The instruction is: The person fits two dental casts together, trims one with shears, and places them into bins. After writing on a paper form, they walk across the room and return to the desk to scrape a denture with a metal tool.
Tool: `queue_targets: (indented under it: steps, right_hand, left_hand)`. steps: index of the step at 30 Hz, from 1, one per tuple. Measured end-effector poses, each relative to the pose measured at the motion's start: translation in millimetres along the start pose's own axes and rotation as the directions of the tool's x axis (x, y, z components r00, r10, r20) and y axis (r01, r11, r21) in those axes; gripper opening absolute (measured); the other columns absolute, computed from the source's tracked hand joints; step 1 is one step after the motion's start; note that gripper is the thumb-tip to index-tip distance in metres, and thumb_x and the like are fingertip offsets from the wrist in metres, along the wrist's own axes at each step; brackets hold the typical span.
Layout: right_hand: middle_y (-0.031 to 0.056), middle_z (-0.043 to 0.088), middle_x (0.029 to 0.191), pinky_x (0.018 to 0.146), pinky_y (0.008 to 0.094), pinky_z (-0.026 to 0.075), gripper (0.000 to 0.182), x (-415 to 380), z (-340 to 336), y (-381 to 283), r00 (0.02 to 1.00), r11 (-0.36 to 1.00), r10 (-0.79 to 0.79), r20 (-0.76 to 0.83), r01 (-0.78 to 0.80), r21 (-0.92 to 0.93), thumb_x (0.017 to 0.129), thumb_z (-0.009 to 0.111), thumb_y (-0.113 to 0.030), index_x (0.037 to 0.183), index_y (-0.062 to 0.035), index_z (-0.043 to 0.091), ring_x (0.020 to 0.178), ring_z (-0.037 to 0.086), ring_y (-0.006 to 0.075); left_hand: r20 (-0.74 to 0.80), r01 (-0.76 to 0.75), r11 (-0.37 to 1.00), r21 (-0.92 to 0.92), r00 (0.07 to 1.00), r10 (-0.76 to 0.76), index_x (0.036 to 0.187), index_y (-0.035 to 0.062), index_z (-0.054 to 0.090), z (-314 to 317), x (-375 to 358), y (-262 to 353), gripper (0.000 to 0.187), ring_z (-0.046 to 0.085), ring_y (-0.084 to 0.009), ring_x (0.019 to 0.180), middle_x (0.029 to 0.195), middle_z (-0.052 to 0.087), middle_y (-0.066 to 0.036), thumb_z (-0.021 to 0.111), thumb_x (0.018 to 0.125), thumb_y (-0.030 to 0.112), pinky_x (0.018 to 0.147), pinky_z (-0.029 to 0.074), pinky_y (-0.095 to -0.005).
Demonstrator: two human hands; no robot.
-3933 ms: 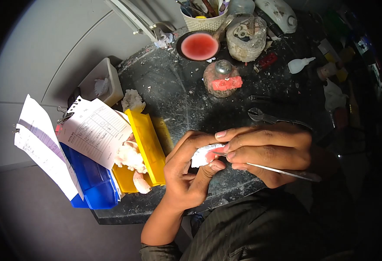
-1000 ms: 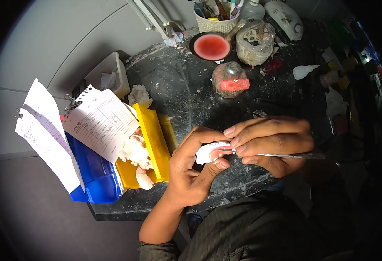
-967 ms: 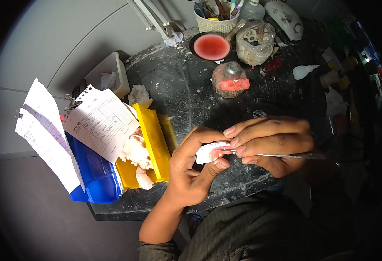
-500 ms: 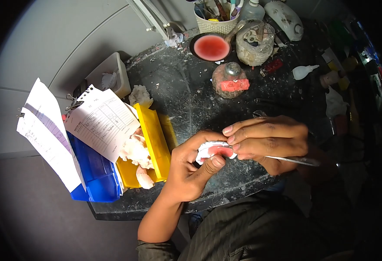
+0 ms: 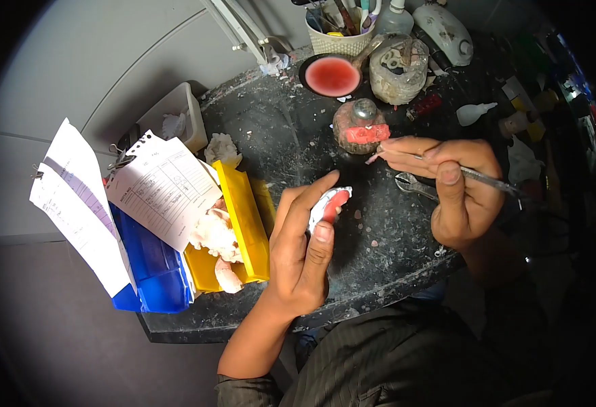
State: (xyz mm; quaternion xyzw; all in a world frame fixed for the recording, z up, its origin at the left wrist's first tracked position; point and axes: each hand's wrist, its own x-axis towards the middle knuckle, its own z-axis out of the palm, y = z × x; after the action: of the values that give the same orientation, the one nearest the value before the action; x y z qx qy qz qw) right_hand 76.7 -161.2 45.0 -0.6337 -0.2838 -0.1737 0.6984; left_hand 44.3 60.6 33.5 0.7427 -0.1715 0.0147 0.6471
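Note:
My left hand (image 5: pixel 294 254) grips a small white dental cast (image 5: pixel 320 211) with pink wax on it, turned on its side between thumb and fingers. In my right hand (image 5: pixel 468 193) is a slim metal wax carver (image 5: pixel 481 178), held like a pen. Its tip, with a bit of pinkish material on it, points left, just below a round, stained spirit burner (image 5: pixel 349 121) with a metal cap. A red wax piece (image 5: pixel 368 133) rests against the burner's front. Below my right fingers lie metal pliers (image 5: pixel 415 185), partly hidden by that hand.
Behind the burner are a pan of red wax (image 5: pixel 332 76), a cloudy tub (image 5: pixel 398 71) and a tool basket (image 5: pixel 339 42). At left stand yellow (image 5: pixel 240 217) and blue bins (image 5: pixel 152 264) with papers (image 5: pixel 165 186). A white squeeze bulb (image 5: pixel 474 112) lies to the right.
My right hand has moved away from the cast, up and right, bringing the carver toward the burner. My left hand has tilted the cast, and the pliers have come into view.

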Motion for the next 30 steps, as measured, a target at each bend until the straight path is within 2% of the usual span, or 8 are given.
queue_targets:
  steps: [3,4,5,7,8,11,17,30]
  right_hand:
    - [0.0309,0.066,0.118,0.097,0.0416,0.057,0.016,4,4,2,0.999,0.999,-0.031,0.036,0.032,-0.031,0.103,0.053,-0.006,0.111,0.0075,0.052,0.116,0.067,0.0340]
    - [0.0291,0.066,0.120,0.095,0.0401,0.058,0.014,8,7,1,0.993,0.988,-0.093,0.070,0.101,-0.117,0.101,0.058,-0.005,0.109,0.0063,0.059,0.112,0.069,0.0316]
    - [0.0256,0.069,0.117,0.089,0.0369,0.060,0.013,8,-3,-4,0.974,0.957,-0.086,0.211,0.140,-0.254,0.095,0.067,-0.004,0.105,0.0049,0.066,0.106,0.071,0.0285]
    - [0.0256,0.069,0.107,0.089,0.0428,0.061,0.014,7,3,-7,0.944,0.946,-0.112,0.310,0.196,-0.258,0.096,0.065,-0.006,0.102,0.0067,0.065,0.101,0.073,0.0336]
    - [0.0243,0.071,0.101,0.088,0.0429,0.062,0.014,5,8,-6,0.949,0.945,-0.131,0.288,0.207,-0.252,0.092,0.070,-0.004,0.100,0.0077,0.069,0.096,0.073,0.0350]
    - [0.0262,0.070,0.107,0.092,0.0437,0.061,0.016,3,10,-10,0.936,0.941,-0.094,0.340,0.194,-0.276,0.089,0.071,0.000,0.102,0.0096,0.070,0.103,0.072,0.0371]
    - [0.0269,0.071,0.106,0.095,0.0455,0.060,0.017,5,11,-12,0.932,0.925,-0.075,0.355,0.198,-0.324,0.088,0.070,0.002,0.103,0.0104,0.069,0.106,0.071,0.0381]
    - [0.0255,0.071,0.104,0.096,0.0486,0.059,0.014,-1,12,-7,0.932,0.935,-0.103,0.347,0.210,-0.286,0.088,0.068,0.006,0.101,0.0104,0.069,0.107,0.070,0.0409]
  left_hand:
    - [-0.017,-0.193,0.951,0.241,0.979,0.203,0.139,-0.0089,0.052,-1,1,1,0.047,0.058,-0.0263,0.101,0.116,0.058,-0.021,0.053,0.104,0.022,0.097,0.044,-0.0344]
    - [-0.025,-0.194,0.951,0.240,0.978,0.206,0.140,-0.0095,0.051,0,1,2,0.049,0.058,-0.0267,0.102,0.116,0.058,-0.021,0.059,0.101,0.019,0.097,0.044,-0.0353]
    - [-0.024,-0.193,0.951,0.240,0.979,0.205,0.140,-0.0095,0.051,1,0,1,0.049,0.058,-0.0267,0.102,0.116,0.058,-0.021,0.059,0.101,0.019,0.097,0.044,-0.0353]
    - [-0.035,-0.206,0.947,0.245,0.975,0.221,0.140,-0.0092,0.052,2,-1,-2,0.050,0.058,-0.0267,0.103,0.117,0.059,-0.021,0.065,0.097,0.014,0.096,0.046,-0.0347]
    - [-0.033,-0.205,0.948,0.245,0.975,0.220,0.140,-0.0092,0.052,3,-1,-2,0.050,0.058,-0.0267,0.103,0.117,0.059,-0.021,0.065,0.097,0.014,0.096,0.046,-0.0347]
    - [-0.030,-0.228,0.946,0.231,0.970,0.241,0.139,-0.0089,0.053,5,-1,-3,0.052,0.060,-0.0263,0.103,0.118,0.060,-0.021,0.069,0.093,0.009,0.094,0.047,-0.0343]
    - [-0.051,-0.230,0.952,0.202,0.968,0.245,0.138,-0.0089,0.055,8,-1,-2,0.055,0.062,-0.0253,0.102,0.116,0.062,-0.021,0.074,0.089,0.006,0.092,0.049,-0.0330]
    - [-0.073,-0.252,0.944,0.214,0.959,0.272,0.133,-0.0096,0.059,8,0,-2,0.055,0.064,-0.0233,0.095,0.110,0.065,-0.020,0.079,0.084,0.005,0.084,0.052,-0.0314]
